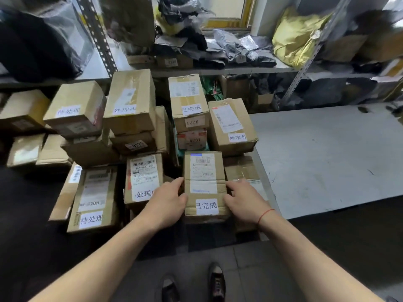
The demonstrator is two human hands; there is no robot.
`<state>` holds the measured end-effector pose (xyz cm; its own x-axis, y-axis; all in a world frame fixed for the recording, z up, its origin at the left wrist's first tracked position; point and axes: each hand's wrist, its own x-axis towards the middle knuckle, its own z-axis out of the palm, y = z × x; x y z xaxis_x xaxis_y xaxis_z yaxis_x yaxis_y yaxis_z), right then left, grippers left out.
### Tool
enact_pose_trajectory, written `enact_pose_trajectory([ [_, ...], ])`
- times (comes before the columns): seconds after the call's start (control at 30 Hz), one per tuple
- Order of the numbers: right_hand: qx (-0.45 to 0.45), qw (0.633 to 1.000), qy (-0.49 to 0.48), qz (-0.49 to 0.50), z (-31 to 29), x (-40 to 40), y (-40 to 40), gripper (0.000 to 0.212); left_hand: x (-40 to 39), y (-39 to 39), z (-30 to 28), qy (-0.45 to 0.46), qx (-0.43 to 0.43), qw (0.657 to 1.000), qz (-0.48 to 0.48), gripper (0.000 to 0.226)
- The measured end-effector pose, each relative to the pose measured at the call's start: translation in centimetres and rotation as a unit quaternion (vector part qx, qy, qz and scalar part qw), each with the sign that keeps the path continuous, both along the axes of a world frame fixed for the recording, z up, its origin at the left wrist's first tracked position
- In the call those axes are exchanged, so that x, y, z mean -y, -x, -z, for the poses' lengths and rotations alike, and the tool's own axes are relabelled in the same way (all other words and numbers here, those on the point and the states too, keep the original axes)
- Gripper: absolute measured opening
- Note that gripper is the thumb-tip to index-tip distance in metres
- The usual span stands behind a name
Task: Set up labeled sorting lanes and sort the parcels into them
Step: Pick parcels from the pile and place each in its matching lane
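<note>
Head view shows your left hand (166, 201) and right hand (245, 200) on either side of one brown cardboard parcel (205, 186). Your left fingers (177, 182) lie fairly straight against its left edge with the thumb curled at the near corner; your right fingers (236, 184) lie along its right edge, thumb at the lower right corner. Both hands clasp the box between them rather than spreading wide. A thin red string (265, 214) circles your right wrist.

The parcel you hold is upright-oblong, with a white shipping label (202, 168) on top and a white lane tag (207, 206) reading 已完成 near you. It sits at the front of the pile, just left of the grey surface (327, 158).

Just left of it a box (144, 177) carries a tag reading 处理, partly hidden by your hand. Farther left, a long box (93, 199) is tagged 待处理.

Behind these stands a second row: a box tagged 待处理 (76, 107), a taller one tagged 处理中 (130, 101), one tagged 已完成 (187, 99) stacked over smaller boxes, and one tagged 异常件 (232, 125) at the surface's corner.

Beyond, a metal shelf (218, 69) holds grey mailer bags and a yellow bag (294, 38). Your shoes (216, 280) show on the floor below.
</note>
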<state>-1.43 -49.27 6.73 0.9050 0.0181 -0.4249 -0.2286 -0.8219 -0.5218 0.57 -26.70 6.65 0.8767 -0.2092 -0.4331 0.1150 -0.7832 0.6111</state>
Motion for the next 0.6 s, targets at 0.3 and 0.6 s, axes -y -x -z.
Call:
enact_pose_trajectory([
  [0.3, -0.033, 0.999, 0.017, -0.028, 1.8, 0.5, -2.6, 0.026, 1.5, -1.0, 3.0, -0.041, -0.056, 0.997, -0.04, 0.03],
  [0.6, -0.313, 0.883, -0.302, 0.175, 1.5, 0.5, -4.2, 0.029, 1.5, -3.2, 3.4, 0.182, -0.285, 0.918, -0.205, 0.042],
])
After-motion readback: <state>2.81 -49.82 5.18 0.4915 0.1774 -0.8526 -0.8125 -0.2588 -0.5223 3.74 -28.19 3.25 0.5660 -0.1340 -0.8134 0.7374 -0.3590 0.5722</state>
